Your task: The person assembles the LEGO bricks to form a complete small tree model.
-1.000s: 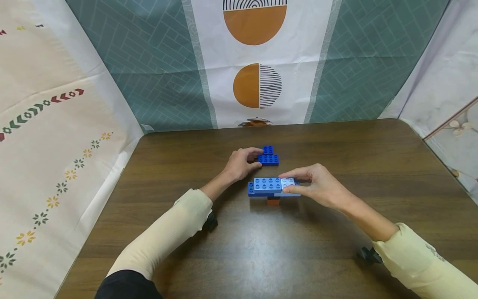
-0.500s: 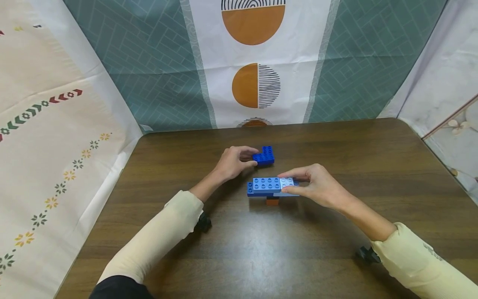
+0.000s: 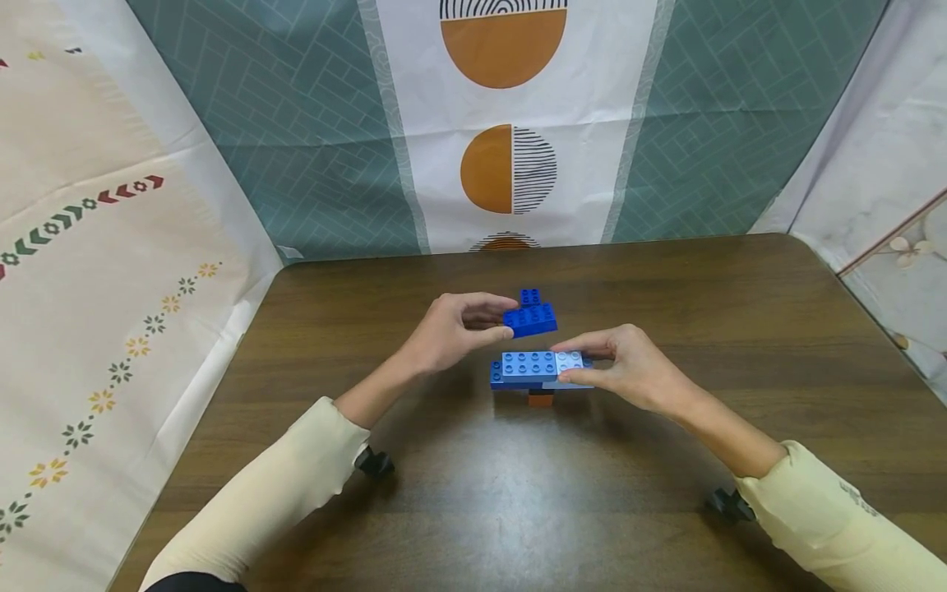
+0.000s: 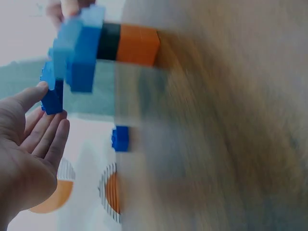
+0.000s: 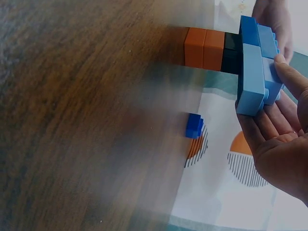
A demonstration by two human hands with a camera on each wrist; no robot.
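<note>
My left hand [image 3: 459, 329] pinches a dark blue toy building brick [image 3: 530, 320] between thumb and fingers, raised off the table behind a brick build. That build has an orange base [image 5: 204, 49], a dark brick [image 5: 231, 52] above it and wider blue layers on top. Its upper layer pairs a mid-blue brick [image 3: 528, 367] with a pale blue brick [image 3: 568, 362]. Thumb and fingers of my right hand [image 3: 629, 366] grip the pale brick's end. In the left wrist view the held brick [image 4: 52, 96] partly overlaps the build's blue layers.
A small dark blue brick [image 3: 529, 297] stands on the wooden table [image 3: 518, 510], just beyond the held one. Patterned cloths [image 3: 318, 148] hang behind the table's far edge and at both sides.
The left hand first drew the dark blue brick left along the table, then raised it towards the build, apart from the small brick. The right hand keeps its grip in place.
</note>
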